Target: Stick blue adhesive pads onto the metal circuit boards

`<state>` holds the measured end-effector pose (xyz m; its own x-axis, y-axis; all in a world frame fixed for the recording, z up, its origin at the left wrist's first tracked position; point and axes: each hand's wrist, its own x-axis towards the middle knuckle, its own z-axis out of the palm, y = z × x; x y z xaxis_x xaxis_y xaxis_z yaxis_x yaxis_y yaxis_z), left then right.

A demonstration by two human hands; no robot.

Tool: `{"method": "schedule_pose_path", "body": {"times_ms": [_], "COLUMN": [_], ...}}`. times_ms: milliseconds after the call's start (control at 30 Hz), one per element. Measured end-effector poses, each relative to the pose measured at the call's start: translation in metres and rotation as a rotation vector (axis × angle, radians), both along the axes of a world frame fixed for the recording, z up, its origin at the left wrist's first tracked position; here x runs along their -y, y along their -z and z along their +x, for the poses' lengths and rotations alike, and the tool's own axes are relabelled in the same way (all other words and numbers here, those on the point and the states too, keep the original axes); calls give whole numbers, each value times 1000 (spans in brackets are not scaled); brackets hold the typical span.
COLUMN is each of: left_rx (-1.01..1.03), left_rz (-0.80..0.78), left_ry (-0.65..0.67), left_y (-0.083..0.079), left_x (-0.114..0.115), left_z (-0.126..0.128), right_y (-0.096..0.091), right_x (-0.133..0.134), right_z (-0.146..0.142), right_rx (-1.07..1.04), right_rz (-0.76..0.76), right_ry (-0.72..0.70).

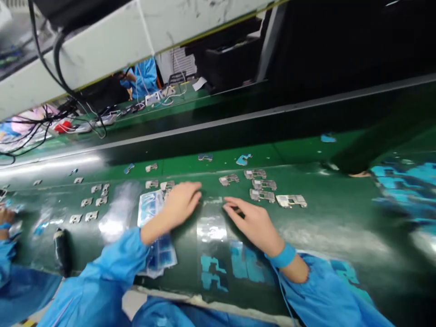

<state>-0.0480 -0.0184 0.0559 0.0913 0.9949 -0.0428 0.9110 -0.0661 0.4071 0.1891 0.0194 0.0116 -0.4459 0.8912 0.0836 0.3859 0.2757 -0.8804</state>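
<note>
My left hand (180, 203) lies over the far end of a clear plastic strip (211, 227) on the green belt (340, 218); its fingers are smeared by motion. My right hand (251, 221) rests at the strip's right side, fingers stretched toward its top edge, holding nothing I can see. Blue film pieces (214, 271) sit on the near end of the strip. A stack of clear sheets with blue stickers (153, 218) lies under my left forearm. Several small metal frames (262, 190) lie just beyond my right hand.
More metal frames (93, 202) are scattered at left on the belt. Another person's blue sleeve and hand (7, 227) show at far left, beside a black tool (61, 247). A white beam (102, 45) hangs overhead. Cables and a worker in blue (143, 77) are across the line.
</note>
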Motion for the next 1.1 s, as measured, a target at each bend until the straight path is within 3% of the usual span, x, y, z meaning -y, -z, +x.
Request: {"method": "schedule_pose_path", "body": {"times_ms": [67, 133, 233, 367, 467, 600, 733, 1000, 1100], "left_rx": [36, 39, 29, 20, 42, 37, 55, 76, 77], "left_rz": [-51, -9, 34, 116, 187, 246, 265, 330, 362], "left_ry": [128, 275, 328, 238, 163, 126, 96, 132, 100], "left_y": [8, 23, 52, 79, 82, 82, 88, 93, 95], "left_x": [74, 130, 165, 163, 162, 165, 164, 166, 165], "left_z": [17, 31, 40, 44, 48, 50, 46, 47, 49], "right_y": [-12, -18, -5, 33, 54, 68, 70, 54, 48], "right_x": [10, 31, 74, 117, 124, 121, 125, 133, 136], "right_z": [8, 14, 17, 16, 17, 20, 23, 30, 38], "right_rx": [62, 194, 425, 601, 577, 430, 292, 188, 189], "right_rz": [142, 313, 452, 517, 577, 635, 645, 867, 827], "right_ry": [-43, -156, -375, -369, -289, -205, -258, -226, -218]}}
